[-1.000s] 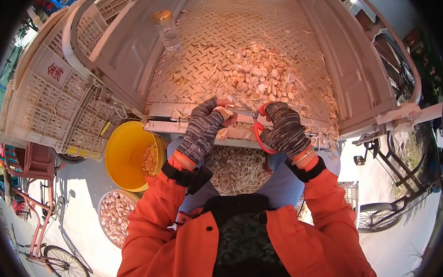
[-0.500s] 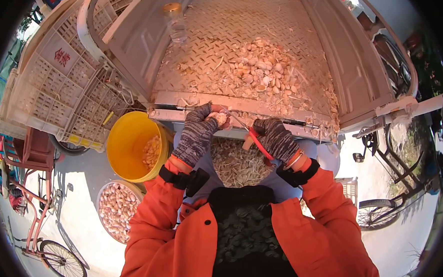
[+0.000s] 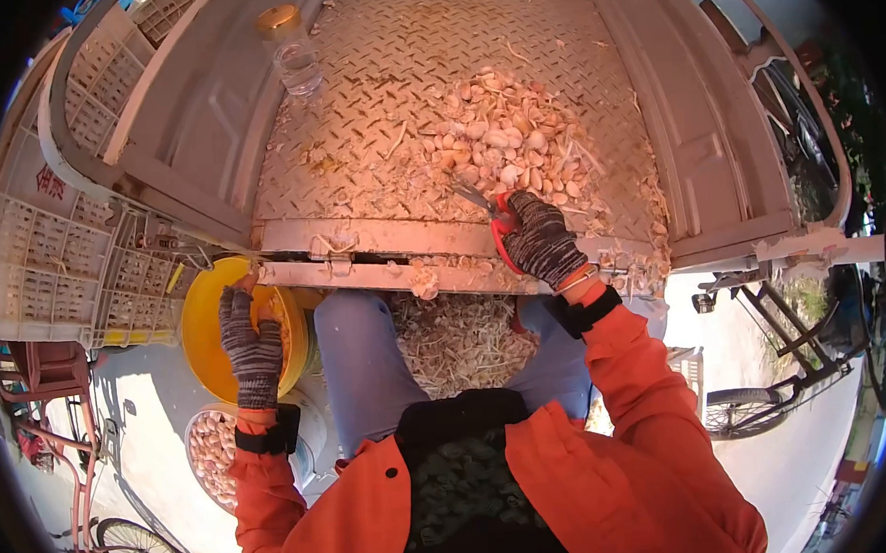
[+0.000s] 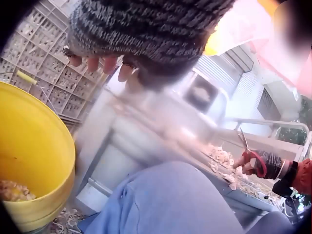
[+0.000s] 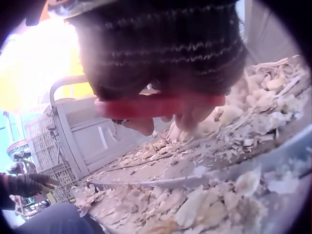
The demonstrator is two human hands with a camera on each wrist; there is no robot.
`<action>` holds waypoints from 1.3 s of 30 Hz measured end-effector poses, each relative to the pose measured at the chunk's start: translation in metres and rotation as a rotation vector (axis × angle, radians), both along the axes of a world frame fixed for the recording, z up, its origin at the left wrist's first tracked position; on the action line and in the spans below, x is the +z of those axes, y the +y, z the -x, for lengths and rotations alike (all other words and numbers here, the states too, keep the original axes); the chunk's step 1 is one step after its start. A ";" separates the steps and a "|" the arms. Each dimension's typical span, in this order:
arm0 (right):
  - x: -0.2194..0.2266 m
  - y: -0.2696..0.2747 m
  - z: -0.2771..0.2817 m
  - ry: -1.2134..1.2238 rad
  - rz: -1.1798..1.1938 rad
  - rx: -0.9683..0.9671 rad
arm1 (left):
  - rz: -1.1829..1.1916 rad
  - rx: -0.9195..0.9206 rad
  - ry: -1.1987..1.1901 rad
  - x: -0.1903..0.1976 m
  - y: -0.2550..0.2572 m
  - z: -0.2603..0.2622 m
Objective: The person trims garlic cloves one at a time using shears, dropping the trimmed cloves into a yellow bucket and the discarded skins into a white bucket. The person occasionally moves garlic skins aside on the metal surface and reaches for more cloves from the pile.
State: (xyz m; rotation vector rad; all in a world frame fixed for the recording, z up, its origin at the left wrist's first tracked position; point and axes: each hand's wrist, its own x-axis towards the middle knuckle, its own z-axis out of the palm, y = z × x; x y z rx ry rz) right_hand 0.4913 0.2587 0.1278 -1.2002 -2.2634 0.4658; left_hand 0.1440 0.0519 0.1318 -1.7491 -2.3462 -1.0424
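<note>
Over the yellow bucket [image 3: 204, 334], my gloved left hand [image 3: 251, 352] hangs with its fingers loose and nothing held in them. Pale cloves [image 4: 15, 190] lie at the bottom of that bucket in the left wrist view. My right hand [image 3: 546, 239], in a matching grey knit glove with bare fingertips, holds red-handled scissors [image 3: 502, 238] by the loops. Their blades point up and left towards a heap of garlic cloves [image 3: 511, 138] on the ridged metal cart bed. In the right wrist view the red handle [image 5: 161, 106] crosses below the glove.
A tub of pinkish cloves [image 3: 211, 444] stands beside the bucket. A lidded jar [image 3: 294, 59] sits at the back left of the cart bed. Plastic crates [image 3: 46, 257] are stacked at left. Dry skins [image 3: 461, 341] cover the ground between the knees, below the cart's edge [image 3: 383, 273].
My left hand has swung left from the cart's edge to over the bucket, and the piece of garlic it held is gone from it. My right hand has moved slightly up with the scissors.
</note>
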 end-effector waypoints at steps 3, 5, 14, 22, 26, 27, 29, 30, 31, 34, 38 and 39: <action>0.011 -0.017 0.002 0.092 0.156 -0.084 | -0.167 -0.403 -0.247 0.021 0.092 -0.056; 0.004 -0.018 -0.011 0.175 0.130 -0.102 | -0.122 -0.563 -0.313 0.014 0.157 -0.085; -0.002 -0.025 -0.069 0.432 0.345 -0.155 | 0.214 -0.547 -0.057 -0.025 0.257 -0.123; 0.053 -0.027 -0.019 1.079 0.851 0.099 | 0.323 -0.677 -1.297 0.046 0.155 -0.158; 0.042 -0.069 -0.013 0.992 0.808 0.238 | 0.320 -0.661 -1.601 0.034 0.103 -0.178; 0.039 -0.079 -0.013 0.985 0.802 0.212 | 0.316 -0.707 -1.541 0.030 0.094 -0.179; 0.039 -0.095 -0.017 0.969 0.799 0.180 | 0.314 -0.751 -1.491 0.025 0.080 -0.184; 0.041 -0.101 -0.020 0.969 0.795 0.174 | 0.310 -0.774 -1.534 0.024 0.075 -0.189; 0.044 -0.108 -0.022 0.969 0.788 0.167 | 0.306 -0.799 -1.578 0.025 0.071 -0.192; 0.056 -0.130 -0.025 0.840 0.614 0.038 | 0.352 -0.740 -1.370 0.046 0.060 -0.199; 0.044 -0.142 -0.029 1.040 0.513 0.109 | 0.297 -0.647 -1.215 0.069 0.036 -0.182; 0.050 -0.141 -0.032 0.934 0.439 0.101 | 0.236 -0.654 -1.259 0.061 0.032 -0.178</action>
